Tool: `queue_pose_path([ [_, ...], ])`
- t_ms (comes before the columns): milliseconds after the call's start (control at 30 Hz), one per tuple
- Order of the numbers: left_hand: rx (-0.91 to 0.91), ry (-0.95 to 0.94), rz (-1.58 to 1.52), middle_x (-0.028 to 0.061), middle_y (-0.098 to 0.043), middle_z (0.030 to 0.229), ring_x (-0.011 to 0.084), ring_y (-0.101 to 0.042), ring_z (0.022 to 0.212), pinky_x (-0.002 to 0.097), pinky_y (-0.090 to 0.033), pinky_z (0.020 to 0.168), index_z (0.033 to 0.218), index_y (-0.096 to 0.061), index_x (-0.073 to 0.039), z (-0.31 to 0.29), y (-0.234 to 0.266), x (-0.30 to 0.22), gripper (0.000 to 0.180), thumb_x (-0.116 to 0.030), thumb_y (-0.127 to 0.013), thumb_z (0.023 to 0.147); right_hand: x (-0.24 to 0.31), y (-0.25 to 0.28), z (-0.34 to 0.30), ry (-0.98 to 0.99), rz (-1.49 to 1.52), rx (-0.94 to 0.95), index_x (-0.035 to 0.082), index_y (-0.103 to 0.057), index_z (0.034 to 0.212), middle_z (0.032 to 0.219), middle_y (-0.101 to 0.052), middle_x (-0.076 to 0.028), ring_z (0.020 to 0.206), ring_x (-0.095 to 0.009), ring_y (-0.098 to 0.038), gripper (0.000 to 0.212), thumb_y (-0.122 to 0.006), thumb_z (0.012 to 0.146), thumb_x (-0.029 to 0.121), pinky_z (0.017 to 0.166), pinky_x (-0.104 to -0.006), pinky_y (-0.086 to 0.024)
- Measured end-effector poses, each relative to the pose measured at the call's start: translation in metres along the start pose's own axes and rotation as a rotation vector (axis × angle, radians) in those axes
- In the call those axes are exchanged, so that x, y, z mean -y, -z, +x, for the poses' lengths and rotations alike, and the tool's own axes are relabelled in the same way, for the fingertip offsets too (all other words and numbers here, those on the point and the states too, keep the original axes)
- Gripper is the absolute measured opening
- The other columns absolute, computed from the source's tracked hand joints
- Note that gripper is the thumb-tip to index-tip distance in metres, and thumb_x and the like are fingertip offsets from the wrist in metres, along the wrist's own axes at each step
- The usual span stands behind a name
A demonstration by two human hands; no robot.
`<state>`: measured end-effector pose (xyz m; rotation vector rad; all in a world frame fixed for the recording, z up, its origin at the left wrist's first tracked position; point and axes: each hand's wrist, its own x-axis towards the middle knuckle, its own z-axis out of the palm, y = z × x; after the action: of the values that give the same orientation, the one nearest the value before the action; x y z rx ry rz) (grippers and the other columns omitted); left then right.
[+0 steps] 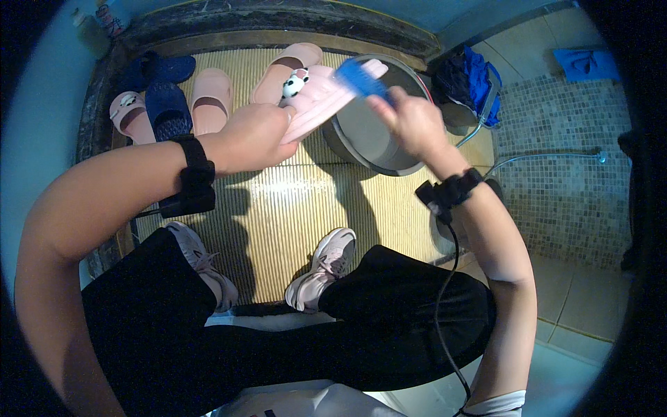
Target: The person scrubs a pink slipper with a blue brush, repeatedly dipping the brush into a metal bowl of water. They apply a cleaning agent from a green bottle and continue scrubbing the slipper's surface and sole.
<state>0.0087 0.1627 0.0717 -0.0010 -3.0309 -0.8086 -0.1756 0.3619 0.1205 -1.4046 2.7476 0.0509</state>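
Note:
My left hand (260,135) is closed around one end of a pink slipper (323,108) with a panda figure on its strap. The slipper is tilted on its side, its far end over a grey basin (389,163). In my right hand (415,125) is a blue brush (360,76), blurred by motion, against the slipper's far end. Its bristles cannot be made out. Liquid with a greyish look lies in the basin below.
Several slippers lie on the ribbed yellow mat (278,229): a navy one (167,115), a pink one (210,97) and another pink one (288,66). Blue cloth (486,83) bulges from a container at the right. A hose (542,158) crosses the mosaic tiles.

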Motion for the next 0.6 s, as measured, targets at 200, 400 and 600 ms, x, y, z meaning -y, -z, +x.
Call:
queue_pose_path([
  [200,0.003,0.023,0.018,0.0229,-0.064,0.072,0.0382,-0.064,0.069,0.0459,-0.052,0.066,0.085,-0.064,0.004,0.006,0.000,-0.006,0.031,-0.026,-0.065,0.078,-0.006,-0.002,-0.001,-0.041,-0.009,-0.021,0.000,-0.059,0.087,0.068,-0.064,-0.022,0.066,-0.037,-0.066,0.065,-0.037,0.093,0.062,0.058,-0.0473,-0.052],
  [400,0.009,0.018,-0.051,0.0232,-0.064,0.073,0.0371,-0.065,0.071,0.0452,-0.052,0.067,0.085,-0.065,0.004,0.002,-0.001,0.002,0.032,-0.027,-0.066,0.078,0.023,-0.014,-0.023,0.275,0.053,-0.021,0.002,-0.054,0.084,0.061,-0.058,-0.022,0.064,-0.042,-0.061,0.057,-0.045,0.092,0.058,0.055,-0.0482,-0.048],
  [600,0.000,0.002,0.006,0.0232,-0.063,0.073,0.0376,-0.064,0.070,0.0449,-0.052,0.068,0.086,-0.064,0.005,0.007,0.003,-0.005,0.033,-0.027,-0.065,0.079,-0.035,0.006,0.016,-0.306,-0.016,0.076,-0.002,-0.063,0.094,0.081,-0.066,-0.026,0.082,-0.040,-0.066,0.074,-0.034,0.092,0.067,0.072,-0.0483,-0.052],
])
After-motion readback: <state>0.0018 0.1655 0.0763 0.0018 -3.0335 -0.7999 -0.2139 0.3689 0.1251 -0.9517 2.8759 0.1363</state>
